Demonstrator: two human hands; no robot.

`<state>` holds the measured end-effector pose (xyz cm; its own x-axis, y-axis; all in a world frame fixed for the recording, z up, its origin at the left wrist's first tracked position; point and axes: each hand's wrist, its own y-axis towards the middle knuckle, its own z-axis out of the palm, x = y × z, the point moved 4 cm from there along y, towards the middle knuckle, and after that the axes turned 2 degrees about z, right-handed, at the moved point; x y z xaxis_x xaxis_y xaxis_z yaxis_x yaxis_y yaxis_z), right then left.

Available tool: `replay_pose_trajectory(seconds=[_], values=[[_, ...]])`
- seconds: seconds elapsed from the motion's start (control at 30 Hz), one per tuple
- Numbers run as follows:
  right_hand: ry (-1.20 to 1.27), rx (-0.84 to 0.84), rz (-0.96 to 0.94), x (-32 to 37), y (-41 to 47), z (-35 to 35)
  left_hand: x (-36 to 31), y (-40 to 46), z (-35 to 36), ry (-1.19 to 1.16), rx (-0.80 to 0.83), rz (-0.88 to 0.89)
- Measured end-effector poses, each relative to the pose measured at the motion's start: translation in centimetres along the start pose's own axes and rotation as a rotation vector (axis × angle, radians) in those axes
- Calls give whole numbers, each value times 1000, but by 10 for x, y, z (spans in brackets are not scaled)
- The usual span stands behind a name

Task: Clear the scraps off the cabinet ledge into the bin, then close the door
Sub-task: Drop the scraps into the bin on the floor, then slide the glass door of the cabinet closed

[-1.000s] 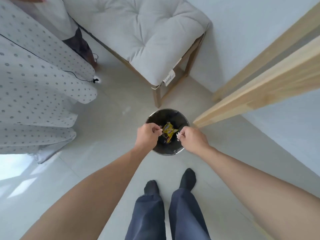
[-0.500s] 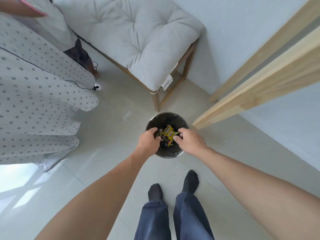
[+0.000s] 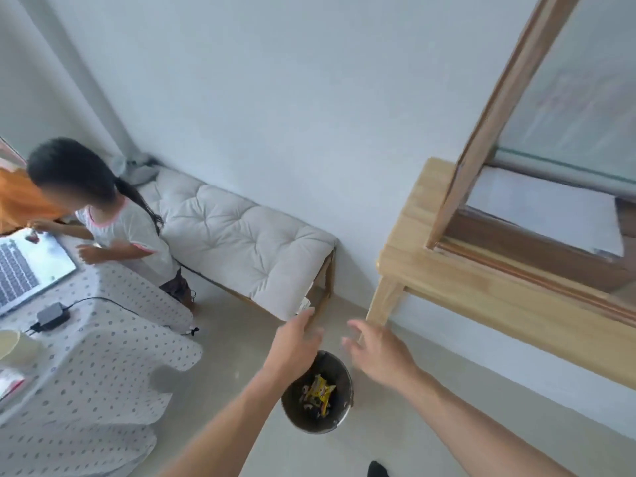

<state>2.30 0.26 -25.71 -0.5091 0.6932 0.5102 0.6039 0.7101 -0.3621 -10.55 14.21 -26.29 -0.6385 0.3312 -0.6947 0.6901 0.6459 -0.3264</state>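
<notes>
Both hands empty, fingers spread loose: left hand [image 3: 296, 342] and right hand [image 3: 378, 352] hover side by side above the bin [image 3: 317, 426], nothing pinched in either. Bin sits on the floor at 6 o'clock from the hands, round, dark inside, a yellow wrapper [image 3: 320, 390] and other small scraps in it. Left forearm crosses over the bin's rim at its 10 o'clock. Cabinet ledge [image 3: 488, 287] is pale wood, at 2 o'clock from the right hand, well apart from it; can't tell if any scraps lie on it. Cabinet door [image 3: 495, 115], wood frame with a glass pane, stands swung open over the ledge. Cushioned bench [image 3: 241, 242] at 11 o'clock against the wall, a second person [image 3: 120, 228] just beside its left end by a dotted tablecloth [image 3: 96, 373]
</notes>
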Motion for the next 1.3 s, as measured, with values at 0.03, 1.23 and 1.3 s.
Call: replay_pose_trajectory(seconds=[0.03,1.23,1.3], values=[[16,-35,-12,9,-9,-19,-20,-4,-12,-1,-13,49],[-1020,-970,-80,-230,-174,-349,-316,23,10,-156,73,657],[-1033,-982,-91,-226,-166,-348,-315,25,11,-142,74,662]])
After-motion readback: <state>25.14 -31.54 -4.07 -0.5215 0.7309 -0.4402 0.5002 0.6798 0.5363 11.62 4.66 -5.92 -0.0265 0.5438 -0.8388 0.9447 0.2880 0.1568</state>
